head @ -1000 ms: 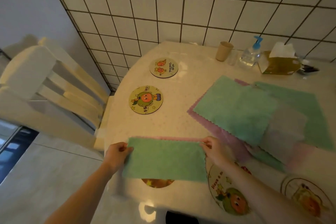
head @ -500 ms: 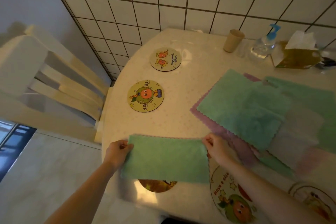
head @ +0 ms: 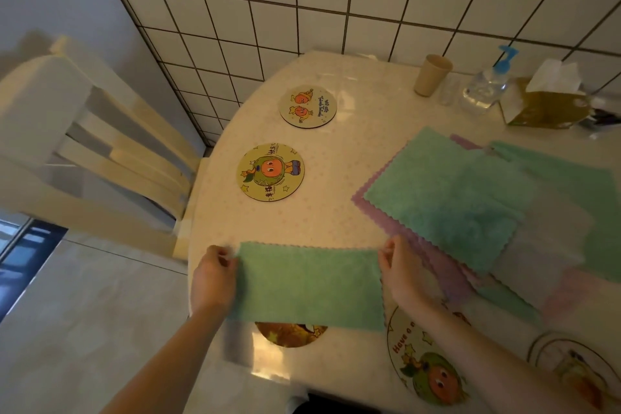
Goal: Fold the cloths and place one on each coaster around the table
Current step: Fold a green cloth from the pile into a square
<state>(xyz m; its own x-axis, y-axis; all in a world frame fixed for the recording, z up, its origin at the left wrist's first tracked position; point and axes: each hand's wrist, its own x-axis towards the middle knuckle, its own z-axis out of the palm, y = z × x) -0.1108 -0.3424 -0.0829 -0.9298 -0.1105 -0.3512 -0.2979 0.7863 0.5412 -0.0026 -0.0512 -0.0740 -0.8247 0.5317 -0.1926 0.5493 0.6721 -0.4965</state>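
Cloth (head: 311, 286) hangs stretched between my hands at lower centre of the head view, already halved into a long strip. My left hand (head: 213, 274) pinches its left end, my right hand (head: 401, 270) the right end. It partly hides a coaster (head: 290, 334) beneath; two more coasters (head: 270, 171) (head: 308, 106) lie bare at upper centre, others at lower right. The unfolded pile (head: 447, 198) waits at right. I judge folding is midway: next, bring the two ends together for a neat square, then lay it on the coaster below.
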